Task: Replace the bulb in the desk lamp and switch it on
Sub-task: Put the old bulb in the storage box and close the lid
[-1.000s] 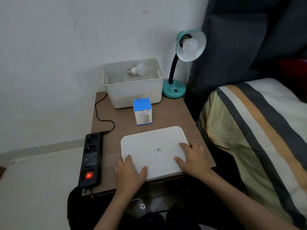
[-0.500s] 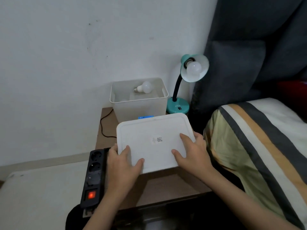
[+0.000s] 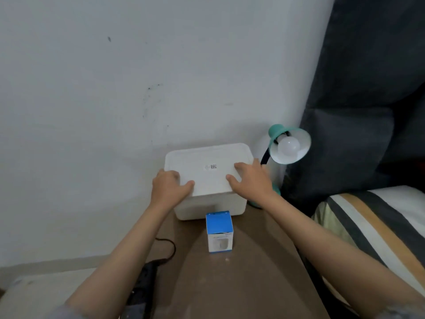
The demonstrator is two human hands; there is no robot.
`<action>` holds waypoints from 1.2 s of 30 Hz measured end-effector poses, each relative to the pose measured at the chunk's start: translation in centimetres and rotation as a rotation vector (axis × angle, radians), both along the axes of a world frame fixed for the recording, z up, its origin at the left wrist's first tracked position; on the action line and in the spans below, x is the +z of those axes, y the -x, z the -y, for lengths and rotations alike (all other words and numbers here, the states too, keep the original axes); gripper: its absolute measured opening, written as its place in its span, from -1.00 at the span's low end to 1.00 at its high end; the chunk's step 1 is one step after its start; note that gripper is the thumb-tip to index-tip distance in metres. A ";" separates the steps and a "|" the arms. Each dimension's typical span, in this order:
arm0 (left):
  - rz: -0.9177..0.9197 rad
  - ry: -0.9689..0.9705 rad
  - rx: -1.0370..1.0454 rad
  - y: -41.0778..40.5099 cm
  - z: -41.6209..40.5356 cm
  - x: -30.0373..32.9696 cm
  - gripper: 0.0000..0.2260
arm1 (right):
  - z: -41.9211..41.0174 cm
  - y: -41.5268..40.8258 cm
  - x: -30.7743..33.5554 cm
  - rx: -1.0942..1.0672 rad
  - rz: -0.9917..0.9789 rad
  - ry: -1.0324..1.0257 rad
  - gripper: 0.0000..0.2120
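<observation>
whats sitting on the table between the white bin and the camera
In the head view, a small blue-and-white box stands on the brown table, just in front of the white bin.

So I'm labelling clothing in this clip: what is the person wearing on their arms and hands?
Both forearms are bare. The left hand and right hand wear no gloves, and no rings or watch show. A bit of grey sleeve shows at the bottom edge on the left arm.

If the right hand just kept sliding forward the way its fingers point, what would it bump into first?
The right hand rests on the white lid, fingers aimed up and left across it. Sliding on, it would cross the lid's sticker, then probably meet the wall behind the box. Depth there is hard to judge.
</observation>
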State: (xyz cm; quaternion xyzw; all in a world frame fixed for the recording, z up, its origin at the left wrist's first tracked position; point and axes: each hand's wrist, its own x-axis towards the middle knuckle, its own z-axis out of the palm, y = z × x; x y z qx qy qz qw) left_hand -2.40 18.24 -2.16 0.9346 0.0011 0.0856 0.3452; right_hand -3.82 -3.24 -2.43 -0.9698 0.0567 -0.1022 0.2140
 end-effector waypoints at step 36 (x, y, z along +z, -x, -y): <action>-0.074 -0.439 -0.096 -7.6 0.9 -6.7 -0.40 | 0.6 -6.4 -6.7 0.036 0.006 0.050 -0.52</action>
